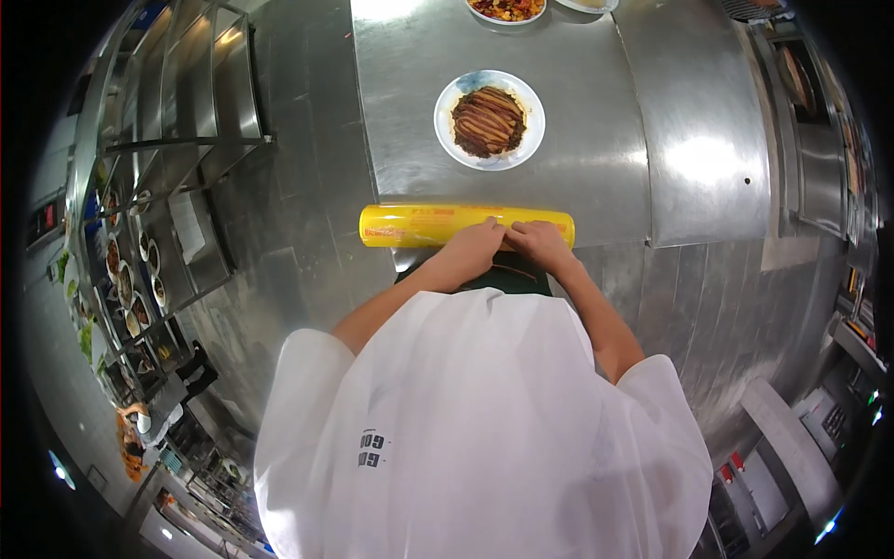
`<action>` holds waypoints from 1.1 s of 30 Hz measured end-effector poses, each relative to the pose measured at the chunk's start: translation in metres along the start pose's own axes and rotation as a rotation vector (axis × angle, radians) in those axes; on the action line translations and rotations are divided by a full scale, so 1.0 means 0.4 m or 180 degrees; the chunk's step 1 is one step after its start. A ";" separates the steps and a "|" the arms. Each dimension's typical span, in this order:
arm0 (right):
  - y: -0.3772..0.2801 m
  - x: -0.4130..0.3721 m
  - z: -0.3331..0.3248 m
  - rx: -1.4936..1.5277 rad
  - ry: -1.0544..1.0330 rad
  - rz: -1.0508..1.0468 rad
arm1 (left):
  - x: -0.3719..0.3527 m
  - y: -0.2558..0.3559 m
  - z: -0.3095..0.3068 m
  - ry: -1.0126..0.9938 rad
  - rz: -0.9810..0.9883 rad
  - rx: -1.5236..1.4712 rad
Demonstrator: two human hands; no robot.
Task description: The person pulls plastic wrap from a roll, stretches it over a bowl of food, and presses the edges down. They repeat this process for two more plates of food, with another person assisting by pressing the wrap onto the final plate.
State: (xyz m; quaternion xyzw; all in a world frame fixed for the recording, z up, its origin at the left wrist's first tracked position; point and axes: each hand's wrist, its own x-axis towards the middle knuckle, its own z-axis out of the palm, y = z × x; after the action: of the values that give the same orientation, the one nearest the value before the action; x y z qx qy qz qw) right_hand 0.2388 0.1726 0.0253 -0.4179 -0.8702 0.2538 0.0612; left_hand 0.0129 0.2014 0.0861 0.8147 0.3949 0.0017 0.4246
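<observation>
A large yellow roll of cling film (410, 224) lies crosswise at the near edge of the steel table. My left hand (475, 247) is on the roll's near side, its fingers bent and pressed together at the film. Close beside it, my right hand (542, 246) pinches at the roll too, the fingertips of both hands almost meeting. Any loose film edge between them is too fine to see. Beyond the roll stands a white plate (447, 140) with sliced braised meat (489, 123) fanned over dark filling.
The steel table (587, 168) continues to a second steel surface (698, 121) on the right. At the far edge sit a bowl of colourful food (507, 9) and part of another dish (589, 5). Shelves with several plated dishes (126, 284) run along the left; a person (160, 410) is there.
</observation>
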 end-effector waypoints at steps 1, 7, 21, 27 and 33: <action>-0.001 0.007 -0.004 -0.0002 0.0006 -0.0019 | -0.004 -0.023 -0.011 0.0014 -0.0011 0.0009; -0.019 0.001 -0.020 -0.0087 0.0577 -0.0249 | -0.057 -0.176 -0.166 -0.0149 0.0466 0.0898; -0.008 0.011 -0.037 -0.0227 0.0848 -0.0206 | -0.240 -0.314 -0.136 0.1667 -0.0145 0.1047; 0.020 0.035 -0.042 -0.0446 0.0859 -0.0302 | -0.205 -0.424 -0.105 0.1198 0.0099 0.1704; 0.026 0.024 -0.051 -0.0445 0.0723 -0.0497 | -0.171 -0.457 -0.121 0.1146 0.1098 0.1744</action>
State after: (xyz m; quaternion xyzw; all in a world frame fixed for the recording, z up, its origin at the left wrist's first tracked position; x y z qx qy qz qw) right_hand 0.2462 0.1933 0.0368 -0.3782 -0.9031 0.1381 0.1495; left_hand -0.1676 0.2506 0.0131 0.9394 0.3059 0.1108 0.1080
